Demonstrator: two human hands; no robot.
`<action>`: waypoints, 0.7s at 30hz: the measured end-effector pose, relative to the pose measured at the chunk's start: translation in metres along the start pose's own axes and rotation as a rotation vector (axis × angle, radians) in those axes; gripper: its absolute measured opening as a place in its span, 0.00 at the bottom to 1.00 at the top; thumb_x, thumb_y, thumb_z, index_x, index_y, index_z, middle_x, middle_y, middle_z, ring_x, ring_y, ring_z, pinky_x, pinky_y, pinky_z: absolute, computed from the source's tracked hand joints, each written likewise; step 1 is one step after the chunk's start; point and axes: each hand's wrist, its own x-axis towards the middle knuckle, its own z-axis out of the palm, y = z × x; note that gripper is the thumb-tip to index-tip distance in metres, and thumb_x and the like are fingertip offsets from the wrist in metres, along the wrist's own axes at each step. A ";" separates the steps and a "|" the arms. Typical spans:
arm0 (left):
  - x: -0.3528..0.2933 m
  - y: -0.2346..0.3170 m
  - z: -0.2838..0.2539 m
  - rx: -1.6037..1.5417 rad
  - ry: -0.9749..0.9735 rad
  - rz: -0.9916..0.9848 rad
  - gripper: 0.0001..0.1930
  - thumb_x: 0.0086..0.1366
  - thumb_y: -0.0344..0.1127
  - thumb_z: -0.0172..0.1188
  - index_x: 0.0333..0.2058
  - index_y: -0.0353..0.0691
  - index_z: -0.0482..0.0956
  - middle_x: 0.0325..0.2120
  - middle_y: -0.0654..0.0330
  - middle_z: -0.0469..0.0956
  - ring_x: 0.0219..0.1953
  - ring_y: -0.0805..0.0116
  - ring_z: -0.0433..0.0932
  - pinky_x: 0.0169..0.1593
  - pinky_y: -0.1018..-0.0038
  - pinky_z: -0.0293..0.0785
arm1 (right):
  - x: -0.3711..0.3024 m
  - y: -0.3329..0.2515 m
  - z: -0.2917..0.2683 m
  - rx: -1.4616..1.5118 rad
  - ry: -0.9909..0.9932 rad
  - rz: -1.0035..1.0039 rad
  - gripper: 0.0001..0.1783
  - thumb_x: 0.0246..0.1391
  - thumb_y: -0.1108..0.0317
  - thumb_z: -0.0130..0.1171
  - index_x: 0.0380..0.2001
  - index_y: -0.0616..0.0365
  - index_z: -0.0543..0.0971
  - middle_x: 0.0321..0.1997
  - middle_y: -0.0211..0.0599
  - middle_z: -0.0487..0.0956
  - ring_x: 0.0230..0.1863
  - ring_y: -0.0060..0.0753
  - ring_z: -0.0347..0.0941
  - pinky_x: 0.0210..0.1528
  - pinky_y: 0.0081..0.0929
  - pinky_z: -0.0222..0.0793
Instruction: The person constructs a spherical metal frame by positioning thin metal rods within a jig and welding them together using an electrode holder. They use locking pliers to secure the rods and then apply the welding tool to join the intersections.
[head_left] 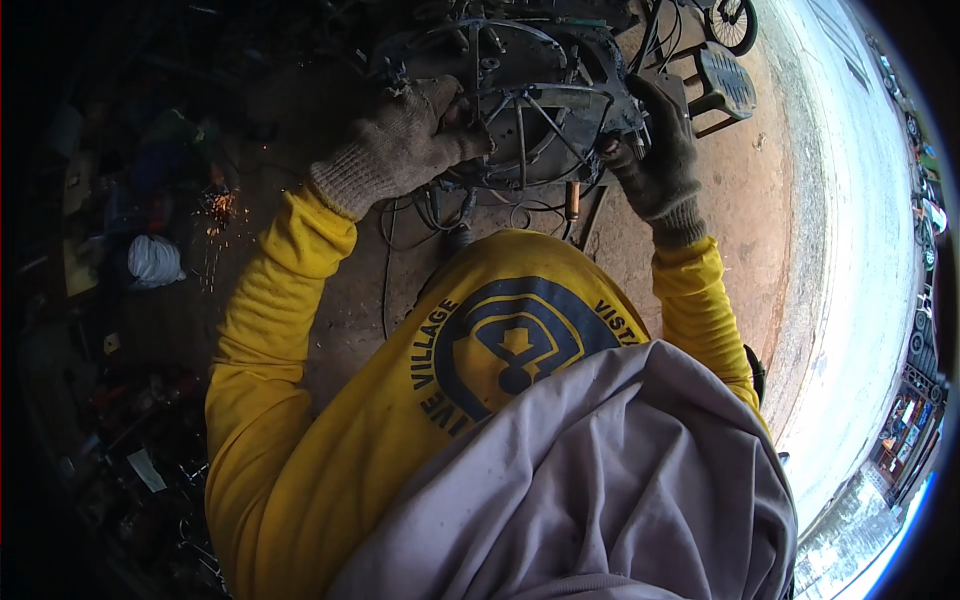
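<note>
A welded frame of bent metal rods point(522, 140) lies across a dark work surface at the top of the view. My left hand point(400, 150), in a worn grey-brown knit glove, is closed at the frame's left side, its thumb lying along a rod. On the opposite side, my right hand point(660, 160) wears a darker glove and has its fingers curled in at the frame's right edge. Its fingertips are partly in shadow. Just below the frame, a wooden tool handle point(573, 200) points toward me; the tool's other end is hidden.
Cables point(388, 260) hang and trail below the work surface onto the brown ground. A plastic stool point(725, 85) and a spoked wheel point(733, 24) stand at the far right. Orange sparks point(218, 208) fly at left, near a white bundle point(155, 262) and dark clutter.
</note>
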 end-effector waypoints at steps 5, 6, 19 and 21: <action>-0.008 0.002 0.008 -0.190 0.075 -0.089 0.15 0.66 0.33 0.63 0.48 0.34 0.74 0.49 0.44 0.75 0.45 0.54 0.81 0.51 0.66 0.83 | 0.016 -0.008 0.016 0.093 -0.159 -0.087 0.43 0.51 0.38 0.68 0.60 0.58 0.71 0.57 0.51 0.76 0.60 0.53 0.74 0.61 0.43 0.70; -0.009 0.003 0.007 -0.104 0.071 -0.062 0.14 0.67 0.33 0.63 0.48 0.34 0.74 0.48 0.45 0.76 0.45 0.55 0.81 0.51 0.67 0.83 | 0.016 -0.008 0.019 0.128 -0.177 -0.096 0.42 0.50 0.41 0.70 0.59 0.58 0.72 0.56 0.50 0.77 0.59 0.52 0.74 0.60 0.43 0.71; -0.010 -0.009 0.020 0.155 0.400 0.282 0.16 0.67 0.33 0.61 0.52 0.39 0.74 0.38 0.54 0.74 0.36 0.59 0.79 0.40 0.69 0.81 | 0.026 -0.020 0.015 -0.030 -0.278 0.082 0.38 0.40 0.47 0.79 0.50 0.59 0.76 0.44 0.42 0.81 0.49 0.44 0.79 0.51 0.38 0.76; -0.003 0.001 0.004 -0.028 0.121 0.071 0.15 0.67 0.32 0.61 0.53 0.42 0.75 0.40 0.54 0.75 0.38 0.59 0.80 0.41 0.69 0.82 | 0.024 -0.011 0.018 0.031 -0.264 -0.013 0.38 0.42 0.49 0.78 0.51 0.59 0.73 0.43 0.42 0.81 0.46 0.42 0.78 0.48 0.36 0.74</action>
